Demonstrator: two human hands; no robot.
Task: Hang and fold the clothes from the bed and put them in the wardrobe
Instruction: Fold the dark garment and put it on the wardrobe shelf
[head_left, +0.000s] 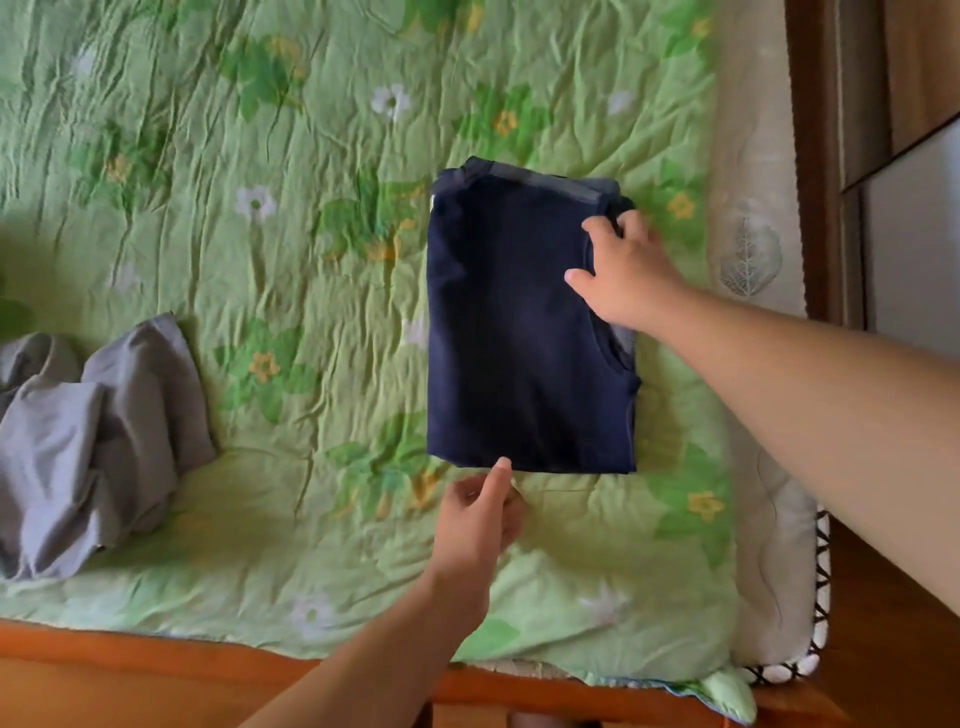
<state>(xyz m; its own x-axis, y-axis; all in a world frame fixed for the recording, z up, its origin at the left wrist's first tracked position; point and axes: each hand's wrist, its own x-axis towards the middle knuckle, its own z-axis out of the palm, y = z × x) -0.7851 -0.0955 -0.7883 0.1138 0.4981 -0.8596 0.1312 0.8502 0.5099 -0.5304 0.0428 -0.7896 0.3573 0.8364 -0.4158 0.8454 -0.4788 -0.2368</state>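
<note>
Neatly folded navy top (524, 332), R hand (623, 275) spread on right edge, L hand (483, 514) loose-curled, thumb touching hem.

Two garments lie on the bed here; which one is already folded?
The navy garment, a flat, neat rectangle with the right hand resting on it. The grey garment at the bed's left side lies crumpled in a loose heap.

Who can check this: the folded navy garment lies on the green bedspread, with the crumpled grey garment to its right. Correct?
No. The head view shows the folded navy garment on the green bedspread, with the crumpled grey garment to its left, not right.
</note>
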